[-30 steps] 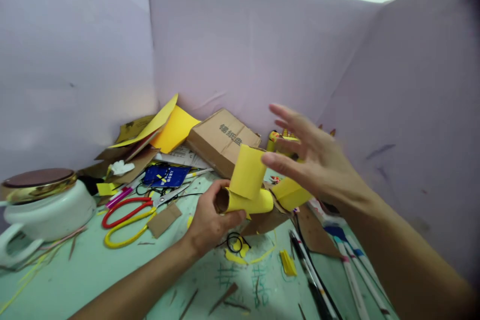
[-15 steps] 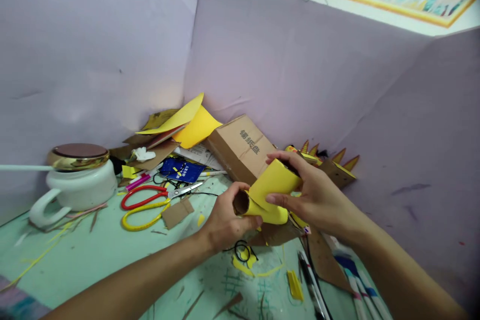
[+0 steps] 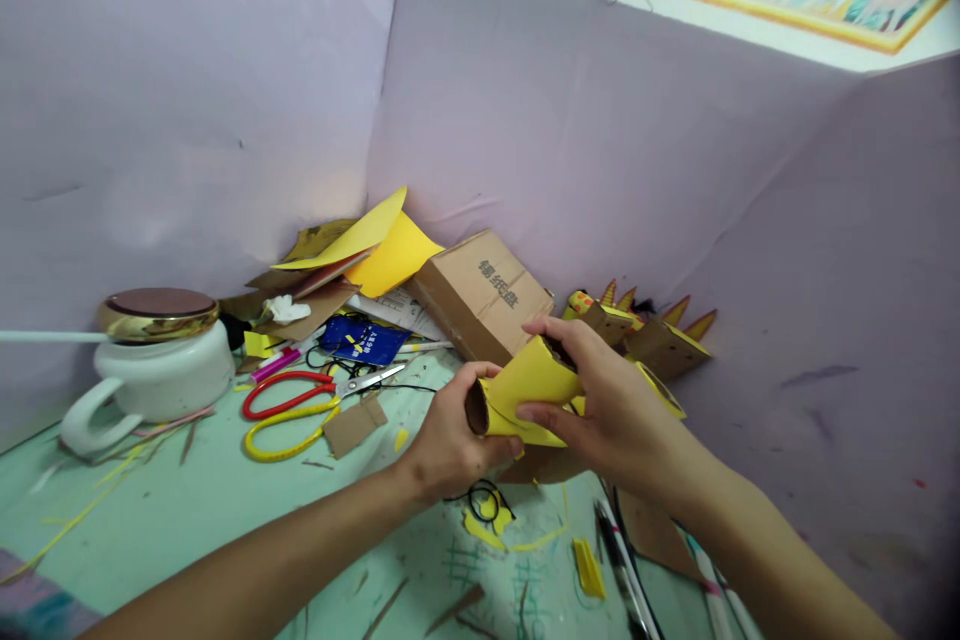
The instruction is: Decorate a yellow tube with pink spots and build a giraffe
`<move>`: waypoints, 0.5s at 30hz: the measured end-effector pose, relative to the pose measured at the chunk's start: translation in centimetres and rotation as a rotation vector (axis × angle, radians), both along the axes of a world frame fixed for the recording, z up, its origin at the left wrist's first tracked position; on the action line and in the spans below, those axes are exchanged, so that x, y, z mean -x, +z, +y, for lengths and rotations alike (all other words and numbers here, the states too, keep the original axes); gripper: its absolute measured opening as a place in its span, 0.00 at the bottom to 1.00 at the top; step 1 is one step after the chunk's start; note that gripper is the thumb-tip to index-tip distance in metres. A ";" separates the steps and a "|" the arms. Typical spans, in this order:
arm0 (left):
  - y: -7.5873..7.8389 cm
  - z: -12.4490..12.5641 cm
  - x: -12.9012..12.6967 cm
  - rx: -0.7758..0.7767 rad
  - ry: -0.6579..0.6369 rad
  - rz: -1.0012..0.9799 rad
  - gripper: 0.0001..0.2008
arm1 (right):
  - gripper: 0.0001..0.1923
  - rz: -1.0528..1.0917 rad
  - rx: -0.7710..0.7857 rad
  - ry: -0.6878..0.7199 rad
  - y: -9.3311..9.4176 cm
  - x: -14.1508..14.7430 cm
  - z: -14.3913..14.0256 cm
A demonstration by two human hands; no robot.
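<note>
A brown cardboard tube with yellow paper (image 3: pixel 529 382) around it is between both hands over the table. My left hand (image 3: pixel 454 435) grips its left end, thumb on top and fingers beneath; the tube's open dark mouth shows there. My right hand (image 3: pixel 600 390) closes round the right end, thumb pressing the paper's overlapping edge on the near side. Just below, partly hidden by the hands, is a brown cardboard piece (image 3: pixel 544 465). Under my left hand lie a loop of black cord (image 3: pixel 484 500) and yellow paper scraps (image 3: pixel 484 532).
Scissors (image 3: pixel 292 410) with red and yellow handles lie at left, near a white lidded mug (image 3: pixel 165 370). Behind are a cardboard box (image 3: pixel 487 295), yellow sheets (image 3: pixel 394 260) and spiked cardboard pieces (image 3: pixel 671 345). Pens (image 3: pixel 626 570) lie front right. Pale panels (image 3: pixel 600 120) enclose the table.
The yellow paper has gone from a raised, loose flap to lying closer round the tube. My right hand has shifted slightly left and down with it; the left hand stays nearly still.
</note>
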State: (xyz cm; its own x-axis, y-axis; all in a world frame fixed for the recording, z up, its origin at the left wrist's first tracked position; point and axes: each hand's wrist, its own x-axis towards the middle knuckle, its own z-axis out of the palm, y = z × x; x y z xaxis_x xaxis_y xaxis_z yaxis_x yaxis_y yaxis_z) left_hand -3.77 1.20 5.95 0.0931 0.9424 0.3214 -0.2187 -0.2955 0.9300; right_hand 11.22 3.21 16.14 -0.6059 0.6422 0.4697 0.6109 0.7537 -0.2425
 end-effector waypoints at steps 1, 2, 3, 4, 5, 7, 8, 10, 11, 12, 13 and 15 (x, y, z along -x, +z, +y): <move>0.0 0.0 0.0 0.001 -0.012 -0.010 0.29 | 0.27 -0.003 -0.013 0.000 -0.1 0.0 -0.1; 0.0 0.1 0.0 0.001 -0.023 -0.020 0.28 | 0.27 -0.004 -0.024 0.001 -0.2 0.0 -0.1; 0.0 0.1 0.0 0.000 -0.034 -0.029 0.28 | 0.27 -0.005 -0.033 0.004 -0.2 0.0 -0.1; 0.0 0.1 0.0 -0.003 -0.043 -0.036 0.28 | 0.27 -0.009 -0.038 0.007 -0.3 0.0 -0.2; 0.0 0.1 0.0 -0.008 -0.049 -0.042 0.28 | 0.27 -0.013 -0.041 0.005 -0.4 0.0 -0.2; 0.1 0.0 -0.1 -0.014 -0.049 -0.046 0.28 | 0.26 -0.025 -0.041 -0.001 -0.5 0.0 -0.3; 0.2 -0.1 -0.1 -0.010 -0.048 -0.045 0.28 | 0.26 -0.031 -0.038 -0.002 -0.5 0.0 -0.4; 0.3 -0.1 0.0 0.001 -0.056 -0.045 0.28 | 0.26 -0.032 -0.040 0.002 -0.4 0.0 -0.5; 0.3 -0.1 0.0 0.007 -0.065 -0.053 0.28 | 0.26 -0.019 -0.049 0.005 -0.2 0.0 -0.6; 0.4 0.0 0.0 0.009 -0.080 -0.069 0.29 | 0.26 -0.001 -0.062 0.005 -0.1 -0.1 -0.6; 0.4 0.1 0.0 0.007 -0.102 -0.095 0.30 | 0.26 0.023 -0.075 -0.002 0.0 -0.2 -0.5; 0.3 0.3 0.0 0.015 -0.146 -0.156 0.33 | 0.26 0.063 -0.092 -0.027 0.0 -0.4 -0.3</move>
